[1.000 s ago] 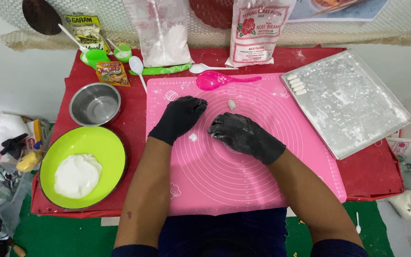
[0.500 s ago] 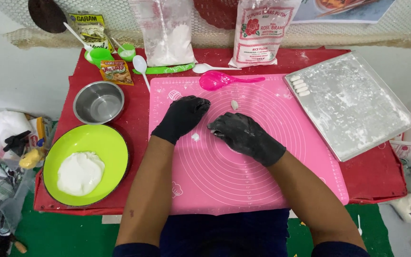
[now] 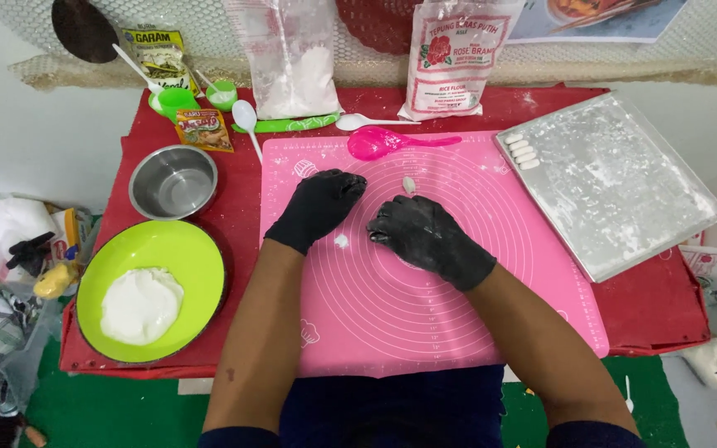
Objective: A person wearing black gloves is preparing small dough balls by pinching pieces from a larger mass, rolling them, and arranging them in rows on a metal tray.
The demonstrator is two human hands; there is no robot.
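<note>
A small white dough piece (image 3: pixel 341 241) lies on the pink mat (image 3: pixel 392 315), between the two black-gloved hands; its shape is too small to make out. Right hand (image 3: pixel 425 236) is palm down on the mat, fingers curled; whether its grip holds anything cannot be told. Left hand (image 3: pixel 321 203) rests flat, grip empty. Another pale piece (image 3: pixel 409 184) lies just beyond. A floured metal tray (image 3: pixel 624 191) carries shaped pieces (image 3: pixel 522 152).

My bench (image 3: pixel 665 307) has a red cover, with a pink mat (image 3: pixel 425 315), green bowl (image 3: pixel 201 257), steel bowl (image 3: pixel 173 181) and floured tray (image 3: pixel 616 187) sitting on it.
</note>
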